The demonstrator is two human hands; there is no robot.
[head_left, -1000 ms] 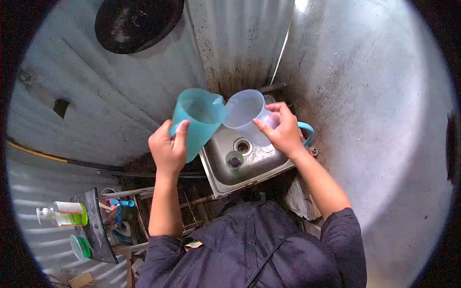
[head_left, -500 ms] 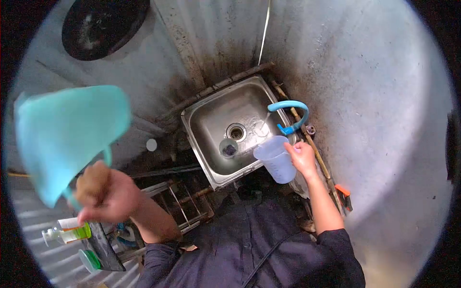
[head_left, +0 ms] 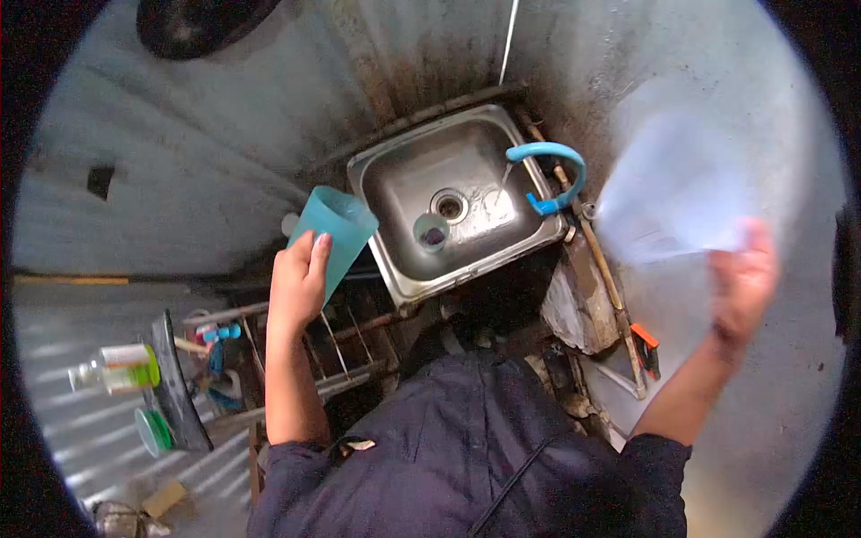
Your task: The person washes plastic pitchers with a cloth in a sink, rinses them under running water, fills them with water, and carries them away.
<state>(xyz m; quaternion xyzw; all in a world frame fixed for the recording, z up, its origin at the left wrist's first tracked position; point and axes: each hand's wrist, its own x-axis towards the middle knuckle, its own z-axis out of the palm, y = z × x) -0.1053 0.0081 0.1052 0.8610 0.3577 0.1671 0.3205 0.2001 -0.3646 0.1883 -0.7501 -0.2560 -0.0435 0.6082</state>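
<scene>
My left hand is closed round a teal plastic pitcher, tilted beside the left rim of the steel sink. Over on the right, my right hand grips a translucent plastic measuring jug, raised near the wall and smeared by motion. The jug's handle is too blurred to make out. A thin stream of water falls from the light-blue tap into the sink. In the basin, close to the drain, sits a small clear cup with something dark in it.
Metal walls enclose the corner behind the sink. At the left, a pump bottle and a green-lidded tub stand by a dark ledge. A metal rack is below the sink's left side. An orange-handled tool lies at right.
The teal pitcher has come down and rightward to the sink's left edge in my left hand. My right hand has swung the measuring jug from the sink's front up and right.
</scene>
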